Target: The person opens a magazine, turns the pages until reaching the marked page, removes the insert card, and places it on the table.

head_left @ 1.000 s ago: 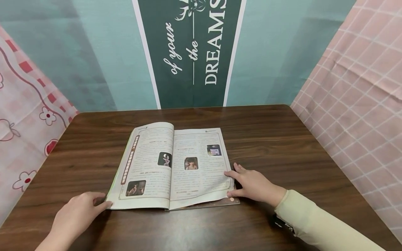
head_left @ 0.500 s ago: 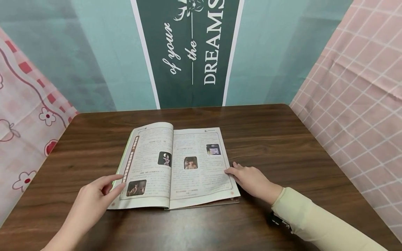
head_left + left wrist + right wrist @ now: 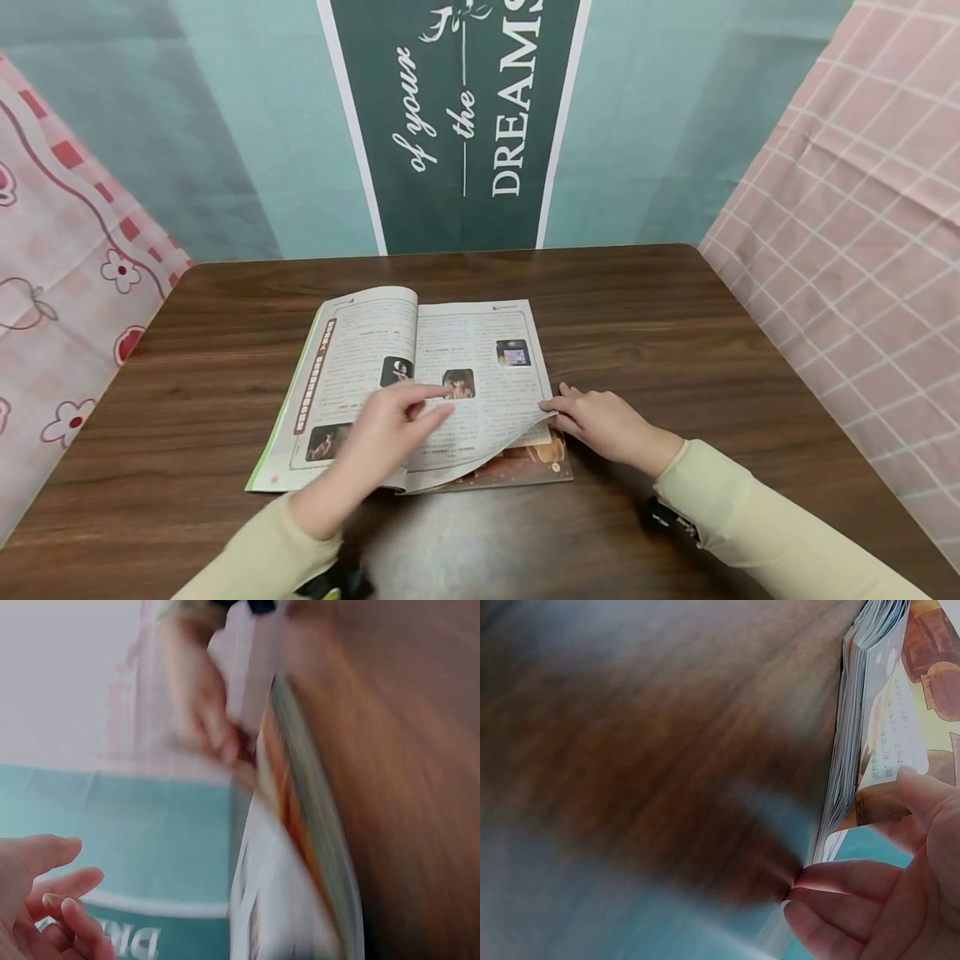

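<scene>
An open magazine (image 3: pixel 360 333) lies on the brown table, with printed columns and small photos on both pages. My right hand (image 3: pixel 603 425) is at its right edge and pinches the right page (image 3: pixel 487 429) between thumb and fingers. The page's lower corner curls up and bares a brown picture page (image 3: pixel 525 468) beneath. In the right wrist view the thumb (image 3: pixel 915 784) presses on a brown and yellow picture page. My left hand (image 3: pixel 386 433) hovers over the middle of the magazine, index finger and thumb extended, holding nothing. It hides part of the lower left page.
The wooden table (image 3: pixel 652 333) reaches back to a teal curtain (image 3: pixel 645 125) with a dark green lettered panel. Pink patterned cloths (image 3: pixel 840 250) hang at both sides. A dark device (image 3: pixel 671 517) sits at the right wrist.
My left hand has moved from the magazine's lower left corner rightward over its middle. The right page's corner, lying lower half a second ago, is lifted in my right hand.
</scene>
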Demonstrator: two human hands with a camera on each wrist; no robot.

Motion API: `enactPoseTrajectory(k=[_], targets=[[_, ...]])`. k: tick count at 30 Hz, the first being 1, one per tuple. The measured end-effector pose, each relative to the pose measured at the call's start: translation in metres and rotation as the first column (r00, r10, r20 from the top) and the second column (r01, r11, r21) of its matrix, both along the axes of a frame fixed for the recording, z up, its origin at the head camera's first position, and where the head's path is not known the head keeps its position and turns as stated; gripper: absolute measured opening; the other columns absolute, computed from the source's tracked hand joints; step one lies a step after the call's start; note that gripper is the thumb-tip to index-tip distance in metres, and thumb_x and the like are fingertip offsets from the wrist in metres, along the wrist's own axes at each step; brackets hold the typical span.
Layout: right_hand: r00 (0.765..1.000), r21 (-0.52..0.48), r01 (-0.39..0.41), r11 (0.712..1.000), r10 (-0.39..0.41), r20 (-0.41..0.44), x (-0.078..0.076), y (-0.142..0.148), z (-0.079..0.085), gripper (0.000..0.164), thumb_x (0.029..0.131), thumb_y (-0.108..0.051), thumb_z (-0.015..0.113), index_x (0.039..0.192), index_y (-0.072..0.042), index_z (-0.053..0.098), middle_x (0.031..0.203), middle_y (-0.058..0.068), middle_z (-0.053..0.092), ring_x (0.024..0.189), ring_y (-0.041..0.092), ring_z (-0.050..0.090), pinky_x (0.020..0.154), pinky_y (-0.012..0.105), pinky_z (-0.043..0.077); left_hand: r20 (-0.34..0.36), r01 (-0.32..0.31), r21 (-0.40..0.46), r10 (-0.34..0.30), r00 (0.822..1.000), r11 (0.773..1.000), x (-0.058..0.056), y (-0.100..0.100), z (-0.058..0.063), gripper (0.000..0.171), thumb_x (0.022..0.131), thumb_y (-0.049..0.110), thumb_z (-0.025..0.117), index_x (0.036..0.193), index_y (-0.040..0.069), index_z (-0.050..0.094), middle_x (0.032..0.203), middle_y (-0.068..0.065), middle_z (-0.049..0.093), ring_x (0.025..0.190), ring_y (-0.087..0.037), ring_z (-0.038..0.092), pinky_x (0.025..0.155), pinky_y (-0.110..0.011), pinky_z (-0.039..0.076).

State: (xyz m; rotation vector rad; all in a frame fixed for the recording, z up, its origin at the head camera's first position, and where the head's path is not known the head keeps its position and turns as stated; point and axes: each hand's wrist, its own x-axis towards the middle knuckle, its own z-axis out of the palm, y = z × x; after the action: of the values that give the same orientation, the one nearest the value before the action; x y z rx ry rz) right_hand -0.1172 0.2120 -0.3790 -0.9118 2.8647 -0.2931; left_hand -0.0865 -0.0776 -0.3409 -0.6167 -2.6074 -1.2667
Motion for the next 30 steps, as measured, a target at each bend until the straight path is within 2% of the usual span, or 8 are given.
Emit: enactPoseTrajectory(k=[6, 10, 15, 19, 22, 24, 26, 30], targets=[[1.0, -0.016, 0.028, 0.999, -0.028, 0.006, -0.001, 0.0, 0.001, 0.028, 0.093, -0.026, 0.056, 0.113, -0.009, 0.067, 0.115, 0.031, 0.056, 0.098, 0.039, 0.061, 0.077, 0.049, 0.049, 0.024, 0.127, -0.094, -0.126, 0.992, 0.987, -0.008, 0.061, -0.007, 0.024, 0.082, 0.023, 0.072, 0.102, 0.01, 0.073, 0.059, 0.008, 0.04, 0.054, -0.005, 0.036, 0.051, -0.023, 0.034], [1.0, 0.001, 0.031, 1.0, -0.031, 0.007, -0.001, -0.001, 0.003, 0.027, 0.093, -0.025, 0.056, 0.114, -0.01, 0.067, 0.115, 0.031, 0.057, 0.1, 0.039, 0.06, 0.075, 0.05, 0.049, 0.025, 0.147, -0.163, -0.145, 0.989, 0.976, -0.011, 0.087, -0.012, 0.024, 0.084, 0.029, 0.07, 0.103, 0.015, 0.074, 0.064, 0.008, 0.046, 0.054, -0.005, 0.039, 0.05, -0.02, 0.033], [0.999, 0.018, 0.034, 0.999, -0.034, -0.011, -0.002, 0.0, 0.001, 0.029, 0.092, -0.025, 0.058, 0.116, -0.009, 0.065, 0.116, 0.031, 0.056, 0.099, 0.04, 0.06, 0.076, 0.051, 0.048, 0.004, 0.133, -0.207, -0.136, 0.991, 0.969, -0.015, 0.102, -0.016, 0.02, 0.084, 0.03, 0.07, 0.099, 0.018, 0.075, 0.068, 0.007, 0.053, 0.055, -0.006, 0.044, 0.048, -0.019, 0.033], [0.999, -0.016, 0.034, 0.999, -0.034, -0.027, -0.002, 0.0, 0.0, 0.038, 0.092, -0.028, 0.058, 0.122, -0.006, 0.06, 0.111, 0.03, 0.059, 0.092, 0.037, 0.063, 0.073, 0.049, 0.049, -0.002, 0.114, -0.208, -0.117, 0.993, 0.971, -0.017, 0.103, -0.016, 0.014, 0.086, 0.025, 0.068, 0.093, 0.016, 0.076, 0.076, 0.005, 0.06, 0.062, -0.008, 0.053, 0.052, -0.021, 0.039], [0.997, -0.046, 0.071, 0.996, -0.07, 0.021, -0.002, 0.002, 0.001, 0.059, 0.091, -0.033, 0.059, 0.137, 0.0, 0.043, 0.076, 0.019, 0.065, 0.063, 0.025, 0.063, 0.063, 0.042, 0.05, -0.021, 0.082, -0.178, -0.087, 0.996, 0.981, -0.019, 0.097, -0.015, 0.012, 0.087, 0.022, 0.067, 0.091, 0.014, 0.076, 0.079, 0.005, 0.063, 0.064, -0.008, 0.056, 0.054, -0.023, 0.041], [0.994, -0.063, 0.094, 0.994, -0.09, 0.057, -0.003, 0.004, 0.002, 0.073, 0.09, -0.036, 0.06, 0.142, 0.005, 0.029, 0.078, 0.017, 0.065, 0.057, 0.021, 0.06, 0.061, 0.039, 0.049, -0.033, 0.059, -0.143, -0.064, 0.997, 0.988, -0.021, 0.089, -0.013, 0.011, 0.086, 0.02, 0.067, 0.09, 0.013, 0.075, 0.079, 0.004, 0.064, 0.062, -0.008, 0.054, 0.055, -0.023, 0.041], [0.988, -0.06, 0.122, 0.991, -0.115, 0.106, -0.003, 0.006, 0.003, 0.082, 0.089, -0.039, 0.06, 0.144, 0.007, 0.019, 0.065, 0.01, 0.06, 0.052, 0.017, 0.056, 0.059, 0.036, 0.048, -0.048, 0.023, -0.098, -0.028, 0.998, 0.995, -0.023, 0.078, -0.01, 0.01, 0.085, 0.018, 0.068, 0.089, 0.013, 0.075, 0.077, 0.005, 0.064, 0.059, -0.007, 0.05, 0.054, -0.023, 0.04], [0.988, -0.026, 0.089, 0.996, -0.085, 0.127, -0.001, 0.011, 0.004, 0.087, 0.087, -0.049, 0.059, 0.144, 0.005, 0.022, 0.081, 0.018, 0.065, 0.066, 0.023, 0.063, 0.066, 0.038, 0.05, -0.048, -0.05, 0.009, 0.05, 0.998, 0.999, -0.026, 0.044, -0.005, 0.005, 0.082, 0.011, 0.07, 0.084, 0.01, 0.074, 0.068, 0.005, 0.058, 0.056, -0.007, 0.044, 0.052, -0.023, 0.037]])
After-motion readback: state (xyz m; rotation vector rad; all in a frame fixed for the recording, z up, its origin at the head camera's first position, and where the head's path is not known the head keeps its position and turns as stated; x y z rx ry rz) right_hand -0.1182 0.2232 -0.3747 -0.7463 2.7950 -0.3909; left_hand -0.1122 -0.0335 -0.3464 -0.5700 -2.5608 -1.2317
